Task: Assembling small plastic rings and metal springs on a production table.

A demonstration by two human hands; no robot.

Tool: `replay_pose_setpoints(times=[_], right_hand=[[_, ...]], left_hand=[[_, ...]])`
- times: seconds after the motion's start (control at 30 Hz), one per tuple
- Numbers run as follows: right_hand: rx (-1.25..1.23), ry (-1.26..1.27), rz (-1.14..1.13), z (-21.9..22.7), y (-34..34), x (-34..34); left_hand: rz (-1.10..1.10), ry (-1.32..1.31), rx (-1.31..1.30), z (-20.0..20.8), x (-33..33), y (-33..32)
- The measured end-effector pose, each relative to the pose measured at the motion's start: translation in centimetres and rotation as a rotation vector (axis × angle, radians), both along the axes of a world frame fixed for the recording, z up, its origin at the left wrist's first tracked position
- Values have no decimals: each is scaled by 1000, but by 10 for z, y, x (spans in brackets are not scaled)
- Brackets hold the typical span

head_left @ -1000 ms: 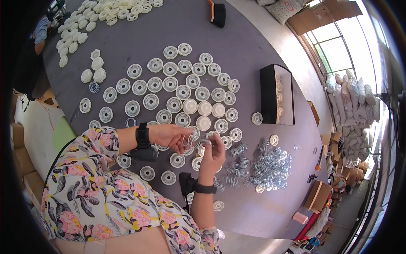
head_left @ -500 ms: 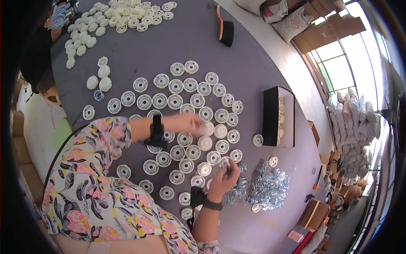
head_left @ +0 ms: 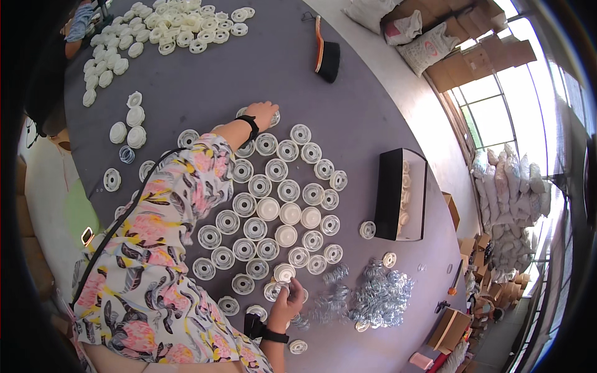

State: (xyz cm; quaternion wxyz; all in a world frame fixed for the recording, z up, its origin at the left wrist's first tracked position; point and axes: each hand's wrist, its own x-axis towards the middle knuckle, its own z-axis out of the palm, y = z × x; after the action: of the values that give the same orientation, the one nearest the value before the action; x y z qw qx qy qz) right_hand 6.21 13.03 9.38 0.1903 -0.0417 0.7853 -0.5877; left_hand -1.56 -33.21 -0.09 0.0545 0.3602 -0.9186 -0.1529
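Observation:
My left hand [head_left: 264, 115] reaches to the far side of a spread of round white plastic parts [head_left: 277, 169]. Its fingers are curled down over one such part [head_left: 275, 118], partly covering it. My right hand [head_left: 287, 306] is at the near edge of the group, thumb and fingers bent together beside a part topped with a pale cap [head_left: 284, 272]. Whatever its fingertips hold is too small to make out. Several parts in the middle carry smooth pale caps [head_left: 290, 213]; the others show open ring-shaped wells. A heap of metal springs [head_left: 380, 295] lies right of my right hand.
A black open box [head_left: 390, 193] with pale parts inside stands at the right. Further off are a black-bristled brush [head_left: 328, 59] and a pile of cream plastic pieces [head_left: 186, 28]. A loose spring [head_left: 127, 154] lies at the left. Another person's arm [head_left: 78, 28] shows far left.
My left hand has moved from the middle of the group to its far side; a pale cap shows where it was. My right hand has drawn nearer and left. The whole view has shifted.

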Motion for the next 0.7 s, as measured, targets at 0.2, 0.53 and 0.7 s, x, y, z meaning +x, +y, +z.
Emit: replay_pose_setpoints(times=[0.2, 0.53, 0.7], right_hand=[[-34, -172, -41, -19, -1, -12], [-178, -541, 59, -31, -7, 17], [-130, -664, 120, -19, 18, 36]], left_hand=[[-190, 121, -211, 14, 24, 33], [-1118, 267, 946, 65, 129, 268], [-706, 127, 937, 70, 173, 296]])
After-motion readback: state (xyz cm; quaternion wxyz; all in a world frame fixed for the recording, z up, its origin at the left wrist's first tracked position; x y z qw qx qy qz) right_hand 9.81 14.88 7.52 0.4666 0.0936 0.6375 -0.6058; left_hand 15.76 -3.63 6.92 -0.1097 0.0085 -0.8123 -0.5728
